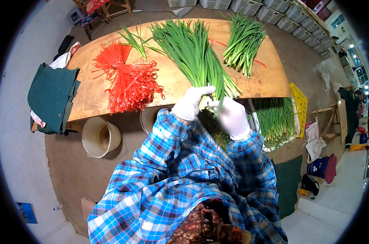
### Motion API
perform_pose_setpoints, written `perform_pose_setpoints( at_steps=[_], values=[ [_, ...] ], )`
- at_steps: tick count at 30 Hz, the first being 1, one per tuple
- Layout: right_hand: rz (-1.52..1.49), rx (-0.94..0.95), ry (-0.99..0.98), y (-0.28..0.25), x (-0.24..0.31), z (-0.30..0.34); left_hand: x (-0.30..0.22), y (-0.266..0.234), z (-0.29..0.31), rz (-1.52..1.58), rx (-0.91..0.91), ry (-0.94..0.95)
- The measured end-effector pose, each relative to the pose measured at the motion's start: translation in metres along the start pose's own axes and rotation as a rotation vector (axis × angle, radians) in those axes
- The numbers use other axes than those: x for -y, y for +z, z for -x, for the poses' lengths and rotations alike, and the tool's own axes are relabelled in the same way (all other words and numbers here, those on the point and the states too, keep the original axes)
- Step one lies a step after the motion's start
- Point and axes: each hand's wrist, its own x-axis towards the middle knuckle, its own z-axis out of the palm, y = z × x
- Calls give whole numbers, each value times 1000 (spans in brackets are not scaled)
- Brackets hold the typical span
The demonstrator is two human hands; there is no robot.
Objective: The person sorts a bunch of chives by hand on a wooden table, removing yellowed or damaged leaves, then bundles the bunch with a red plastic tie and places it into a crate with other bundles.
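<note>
Both my hands wear white gloves and meet at the table's near edge. My left hand [189, 102] is closed round the pale stem ends of a large bunch of garlic chives [188, 53], whose leaves fan out over the wooden table [89, 95]. Close beside it, my right hand [232, 118] is curled and partly smeared by motion, with a chive leaf at its thumb and fingers. A smaller bunch of chives [243, 44] lies at the far right, over a red strip. Some loose chives [135, 42] rest at the far left, near a heap of red plastic ties [131, 85].
Below the table's right end stands a white-rimmed basket [294, 133] filled with chives, beside a yellow crate [299, 106]. A pale bucket [93, 138] sits below the left edge. Dark green cloth [52, 97] hangs over the left end. Grey crates [270, 15] line the back.
</note>
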Motion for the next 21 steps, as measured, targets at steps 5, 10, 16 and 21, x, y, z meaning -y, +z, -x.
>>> perform_pose_setpoints(
  at_steps=[5,10,16,21],
  values=[
    [9,-72,-143,-17,9,12,-5,5,8,-19,9,-18],
    [-63,-154,-58,-33,29,27,-3,17,8,-12,-14,5],
    [-405,-67,553,-48,35,71,-8,-4,6,23,-58,38],
    [401,606,453,-48,-23,114,-4,5,8,-3,-78,50]
  ],
)
